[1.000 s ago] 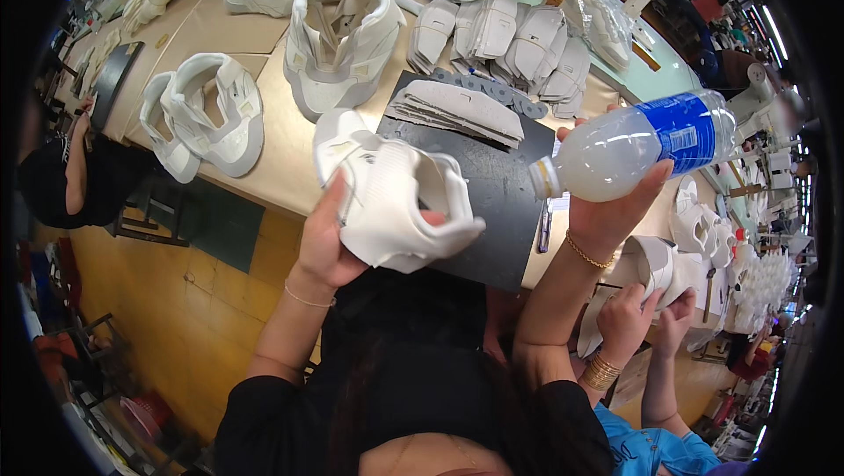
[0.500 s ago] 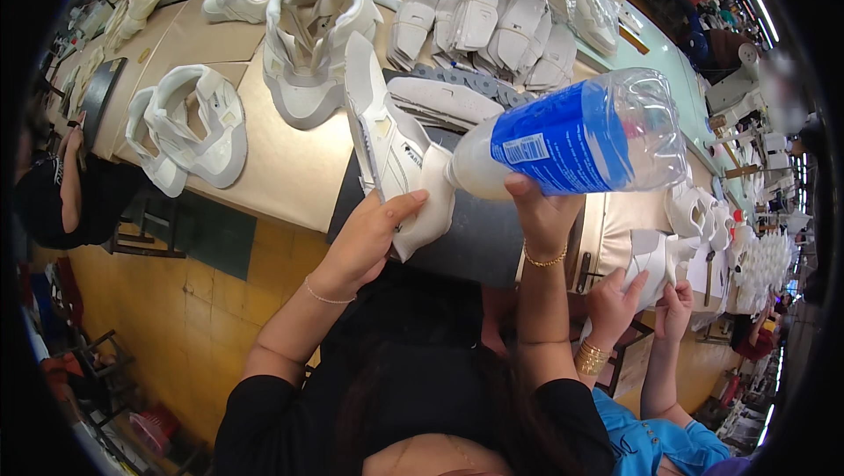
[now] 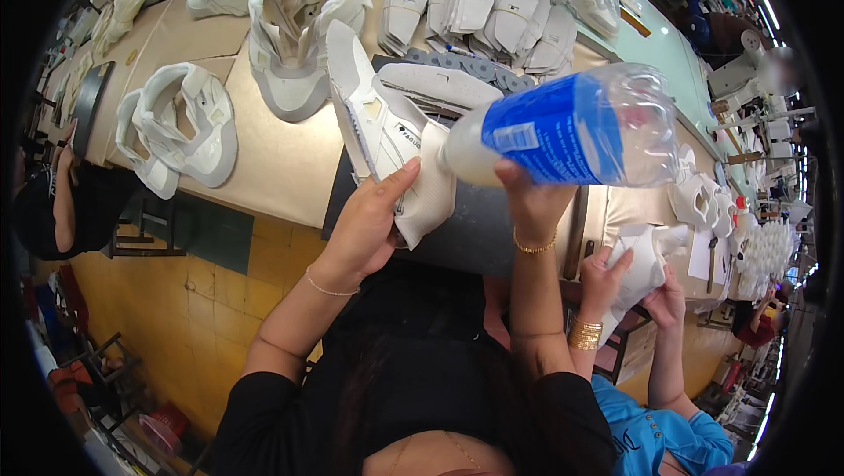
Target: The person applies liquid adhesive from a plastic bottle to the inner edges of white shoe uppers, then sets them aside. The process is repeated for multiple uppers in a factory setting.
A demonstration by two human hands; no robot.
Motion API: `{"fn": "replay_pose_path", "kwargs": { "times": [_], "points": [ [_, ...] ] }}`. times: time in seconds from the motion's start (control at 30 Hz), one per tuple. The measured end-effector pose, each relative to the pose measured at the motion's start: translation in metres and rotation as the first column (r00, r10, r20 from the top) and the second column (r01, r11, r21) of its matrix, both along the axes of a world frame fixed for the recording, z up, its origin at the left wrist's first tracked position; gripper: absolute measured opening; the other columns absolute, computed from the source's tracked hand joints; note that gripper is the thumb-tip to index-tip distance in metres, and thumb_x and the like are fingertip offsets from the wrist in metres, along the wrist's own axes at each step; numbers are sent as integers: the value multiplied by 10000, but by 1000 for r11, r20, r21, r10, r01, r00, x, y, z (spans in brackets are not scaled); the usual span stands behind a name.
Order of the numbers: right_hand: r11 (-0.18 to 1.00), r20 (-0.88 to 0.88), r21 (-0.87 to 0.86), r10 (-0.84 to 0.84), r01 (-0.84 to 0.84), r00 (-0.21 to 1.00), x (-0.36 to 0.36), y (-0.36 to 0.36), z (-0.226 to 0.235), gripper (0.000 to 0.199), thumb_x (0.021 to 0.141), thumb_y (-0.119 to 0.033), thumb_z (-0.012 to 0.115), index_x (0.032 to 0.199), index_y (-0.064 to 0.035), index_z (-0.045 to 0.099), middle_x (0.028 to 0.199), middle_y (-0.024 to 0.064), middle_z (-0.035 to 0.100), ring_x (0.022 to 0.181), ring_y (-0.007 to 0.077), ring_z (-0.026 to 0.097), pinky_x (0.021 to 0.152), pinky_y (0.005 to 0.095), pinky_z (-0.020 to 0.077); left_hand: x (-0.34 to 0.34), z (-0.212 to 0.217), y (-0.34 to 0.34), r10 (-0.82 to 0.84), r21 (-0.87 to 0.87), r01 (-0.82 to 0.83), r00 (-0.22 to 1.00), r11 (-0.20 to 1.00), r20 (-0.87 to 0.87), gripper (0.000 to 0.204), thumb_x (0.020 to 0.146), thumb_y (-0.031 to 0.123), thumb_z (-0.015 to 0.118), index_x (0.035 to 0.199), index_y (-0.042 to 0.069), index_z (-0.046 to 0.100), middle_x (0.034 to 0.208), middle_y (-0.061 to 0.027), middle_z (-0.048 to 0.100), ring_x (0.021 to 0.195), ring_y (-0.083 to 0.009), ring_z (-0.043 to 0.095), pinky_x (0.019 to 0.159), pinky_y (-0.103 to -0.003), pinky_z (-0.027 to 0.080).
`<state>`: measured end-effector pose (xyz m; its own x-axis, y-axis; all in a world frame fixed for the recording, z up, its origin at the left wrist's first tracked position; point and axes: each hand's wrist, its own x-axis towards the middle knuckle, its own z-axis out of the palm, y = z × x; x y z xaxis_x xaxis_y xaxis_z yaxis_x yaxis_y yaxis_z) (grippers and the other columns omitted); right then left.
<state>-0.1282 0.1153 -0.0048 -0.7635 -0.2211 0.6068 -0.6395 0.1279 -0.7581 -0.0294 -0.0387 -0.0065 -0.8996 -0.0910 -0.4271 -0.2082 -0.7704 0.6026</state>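
My left hand [image 3: 376, 217] grips a white shoe upper [image 3: 391, 138] by its heel end, thumb on the near face. The upper is tilted, its grey-edged part pointing away from me. In my right hand [image 3: 532, 203] is a clear plastic bottle [image 3: 563, 129] with a blue label, tipped almost on its side. Its narrow end meets the upper's pale heel part just beside my left thumb. Whitish stuff shows in the bottle toward that end. Most of my right fingers are hidden behind the bottle.
A dark board [image 3: 475, 221] lies under my hands. Shoe uppers [image 3: 189, 129] and a taller nested stack [image 3: 303, 89] stand left on the tan table [image 3: 272, 168]. Banded pale pieces [image 3: 466, 6] lie at the back. At right, a co-worker's hands [image 3: 607, 278] hold another white upper [image 3: 640, 261].
The upper and the bottle have shifted slightly left together, and the bottle's narrow end stays against the heel part. The co-worker's upper has turned in their hands.
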Motion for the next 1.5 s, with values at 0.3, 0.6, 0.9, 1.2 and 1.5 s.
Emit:
{"fn": "replay_pose_path", "kwargs": {
  "times": [0.3, 0.6, 0.9, 1.2, 1.5],
  "points": [
    [980, 5, 194, 31, -31, 1000, -8, -5, 12, 559, 684, -347, 814, 1103, -39, 610, 1081, 92, 632, 982, 183, 600, 868, 350, 468, 0, -1, 5, -125, -67, 120, 989, 991, -82, 446, 955, 270, 515, 1293, -10, 435, 1197, -69, 534, 1071, -131, 501, 903, -280, 417],
    [989, 48, 134, 62, -68, 997, -14, -12, 13, 443, 683, -271, 827, 1018, -48, 641, 1007, 69, 645, 911, 177, 610, 840, 300, 475, -2, -6, 2, -162, -72, 158, 986, 985, -48, 484, 963, 309, 498, 1308, -20, 417, 1238, -73, 511, 1102, -143, 491, 921, -286, 411],
    [970, 178, -183, 194, -161, 965, -16, -16, 23, 425, 659, -137, 836, 992, 24, 626, 916, 82, 675, 832, 151, 641, 761, 282, 512, -3, 2, 0, -117, -23, 115, 990, 993, -84, 524, 979, 411, 413, 1305, 2, 425, 1253, -86, 508, 1113, -148, 509, 923, -301, 427],
    [909, 256, -353, 323, -223, 911, 5, -6, 24, 539, 612, -184, 863, 1031, 27, 598, 946, 83, 659, 867, 166, 633, 776, 291, 508, -3, -1, 2, -27, 49, 32, 994, 998, -105, 520, 992, 395, 358, 1362, 31, 339, 1303, -95, 493, 1182, -214, 504, 984, -365, 417],
    [986, 135, -156, 83, -62, 987, 20, 6, -7, 635, 605, -362, 856, 1069, -16, 596, 999, 87, 645, 913, 196, 618, 814, 334, 488, -9, 0, 8, 53, 37, -49, 988, 998, -146, 542, 999, 415, 308, 1378, 27, 308, 1340, -105, 458, 1217, -216, 465, 1015, -370, 384]
  ]
}}
